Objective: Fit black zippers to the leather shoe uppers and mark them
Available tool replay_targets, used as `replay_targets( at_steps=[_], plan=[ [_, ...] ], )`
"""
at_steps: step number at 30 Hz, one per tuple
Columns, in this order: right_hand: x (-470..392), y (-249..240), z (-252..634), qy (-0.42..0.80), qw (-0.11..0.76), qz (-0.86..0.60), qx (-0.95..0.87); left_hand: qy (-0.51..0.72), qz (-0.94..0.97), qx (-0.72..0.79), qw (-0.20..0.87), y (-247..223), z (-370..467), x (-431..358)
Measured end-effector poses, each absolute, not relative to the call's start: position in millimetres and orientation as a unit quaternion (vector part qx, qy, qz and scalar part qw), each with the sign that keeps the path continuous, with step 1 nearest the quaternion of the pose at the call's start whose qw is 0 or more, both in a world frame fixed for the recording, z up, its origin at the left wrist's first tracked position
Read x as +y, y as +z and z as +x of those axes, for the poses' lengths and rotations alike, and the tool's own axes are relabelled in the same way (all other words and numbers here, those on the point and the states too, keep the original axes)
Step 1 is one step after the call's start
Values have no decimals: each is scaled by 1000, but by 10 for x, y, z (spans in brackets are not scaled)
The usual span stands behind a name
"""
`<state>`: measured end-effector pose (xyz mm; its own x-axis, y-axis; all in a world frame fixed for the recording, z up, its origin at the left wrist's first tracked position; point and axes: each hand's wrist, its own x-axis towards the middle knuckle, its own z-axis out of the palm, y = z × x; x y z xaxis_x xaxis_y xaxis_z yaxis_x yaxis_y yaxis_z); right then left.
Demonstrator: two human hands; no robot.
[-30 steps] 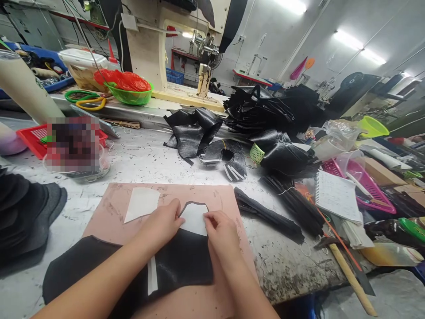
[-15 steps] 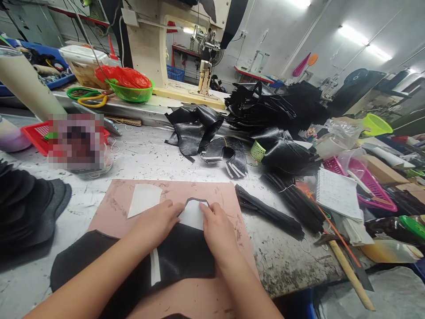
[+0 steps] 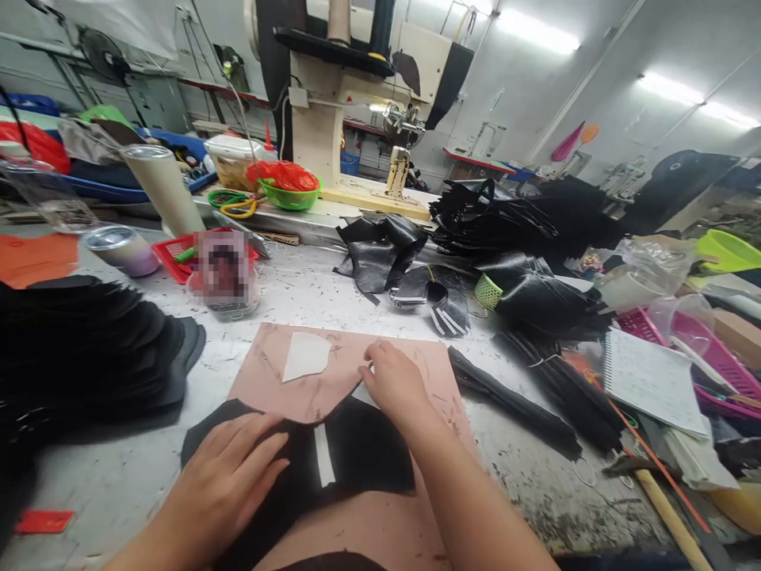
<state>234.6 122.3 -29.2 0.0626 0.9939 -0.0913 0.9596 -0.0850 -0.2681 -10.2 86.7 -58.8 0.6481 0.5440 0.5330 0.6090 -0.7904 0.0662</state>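
A black leather-like piece with a white strip lies across a pinkish board. My left hand rests on the left part of the black piece, fingers spread and holding nothing. At the piece's upper edge, my right hand has thumb and fingertips drawn together; what they grip is mostly hidden, with a bit of white showing beneath. A loose white patch lies on the board's upper left.
Stacked black pieces stand at left. Behind the board are a sewing machine and curled black parts. Black strip bundles, a notebook and a hammer lie at right.
The view has turned left. My left hand has left the white patch at the piece's upper edge and moved down and left onto the black piece. My right hand remains near that edge.
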Motion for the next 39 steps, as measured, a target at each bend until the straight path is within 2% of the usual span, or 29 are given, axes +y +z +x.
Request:
replay_targets(
  at_steps=[6,10,14,17,19,20,22,24,25,27,30,33,36,39],
  plan=[
    [1730,-458,1758,169,129,-647,-732,-249,-879,-404,43,-752,-677,417],
    [1900,-482,1583,157,139,-644,-736,-226,-870,-439,5,-849,-723,257],
    [1885,-335,1600,129,168,-651,-728,-258,-859,-438,-57,-919,-650,190],
    [1624,-166,1597,80,227,-661,-711,-321,-812,-450,-186,-856,-557,188],
    [1311,-111,1539,29,281,-641,-714,-361,-724,-480,-340,-736,-486,219],
    [1130,-113,1495,-3,309,-605,-733,-377,-652,-497,-431,-659,-451,242],
    [767,-169,1395,-85,367,-441,-814,-393,-476,-510,-600,-499,-396,292],
    [466,-258,1310,-103,376,-304,-869,-402,-334,-501,-690,-371,-372,328],
    [354,-301,1281,-77,378,-287,-877,-408,-294,-498,-706,-329,-373,333],
    [214,-369,1248,33,406,-350,-843,-417,-259,-501,-713,-293,-397,314],
    [154,-437,1222,262,438,-494,-704,-419,-239,-513,-710,-313,-439,234],
    [159,-502,1165,448,427,-543,-568,-403,-224,-525,-715,-348,-449,166],
    [161,-542,1103,506,427,-552,-506,-383,-245,-568,-686,-400,-470,178],
    [167,-524,1081,472,382,-573,-550,-377,-326,-599,-626,-508,-533,266]
  ],
)
